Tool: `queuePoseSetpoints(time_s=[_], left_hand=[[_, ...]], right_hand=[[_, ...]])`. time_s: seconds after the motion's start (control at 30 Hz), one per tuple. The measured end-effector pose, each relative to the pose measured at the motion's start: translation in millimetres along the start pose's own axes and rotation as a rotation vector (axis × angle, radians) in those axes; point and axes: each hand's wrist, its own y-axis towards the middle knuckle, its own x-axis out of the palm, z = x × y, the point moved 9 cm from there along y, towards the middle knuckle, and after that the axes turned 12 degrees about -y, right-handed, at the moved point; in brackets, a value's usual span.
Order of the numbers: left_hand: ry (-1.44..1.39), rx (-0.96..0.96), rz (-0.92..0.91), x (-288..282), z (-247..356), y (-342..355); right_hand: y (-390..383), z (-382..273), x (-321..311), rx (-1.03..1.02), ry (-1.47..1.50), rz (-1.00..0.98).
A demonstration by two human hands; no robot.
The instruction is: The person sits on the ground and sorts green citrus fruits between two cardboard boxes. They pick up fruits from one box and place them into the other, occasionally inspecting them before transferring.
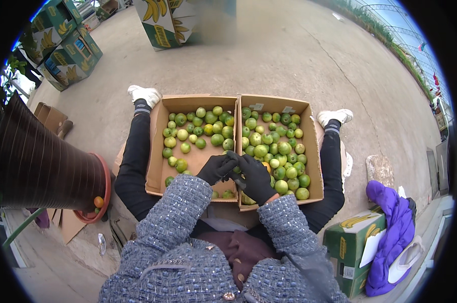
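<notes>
Two open cardboard boxes stand side by side between my legs, the left box [154, 146] and the right box [315, 166]. Both hold many small round fruits, mostly green, a few yellow or orange; those in the right box [261, 150] lie more densely. In black gloves, my left hand [217, 168] and my right hand [256, 179] meet over the wall between the boxes, fingers curled and touching. A bit of green fruit [237, 170] shows by my right fingers. What my left fingers pinch is hidden.
Green banana cartons stand at the far left [72, 58], far middle [165, 22] and near right [350, 247]. A purple garment [390, 237] and a white shoe [406, 260] lie over the near one. A large brown pot [46, 156] with a reddish rim rises at left.
</notes>
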Motion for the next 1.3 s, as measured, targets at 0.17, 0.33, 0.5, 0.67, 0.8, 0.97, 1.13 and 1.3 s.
queuePoseSetpoints(time_s=[0.17,0.33,0.5,0.67,0.8,0.97,1.13,1.3], left_hand=[[0.237,0.164,0.225,-40,-2,12],[0.967,0.257,0.234,-19,5,21],[1.001,0.014,0.173,-19,-12,32],[0.669,0.024,0.356,-41,4,19],[0.158,0.395,0.305,-20,37,5],[0.239,0.178,0.032,34,34,-6],[-0.08,0.311,0.278,-26,37,-9],[0.933,-0.249,-0.078,-50,-23,-30]], right_hand=[[1,28,-31,0.135,0.12,0.327],[-18,98,-22,0.406,-0.107,0.319],[-23,112,-7,0.454,-0.065,0.225],[-16,67,-24,0.166,-0.219,0.382],[-11,20,-34,-0.055,-0.157,0.379],[-19,14,-22,-0.218,-0.122,0.292],[-15,39,-30,0.023,-0.007,0.41],[-14,62,-11,0.185,-0.035,0.284]])
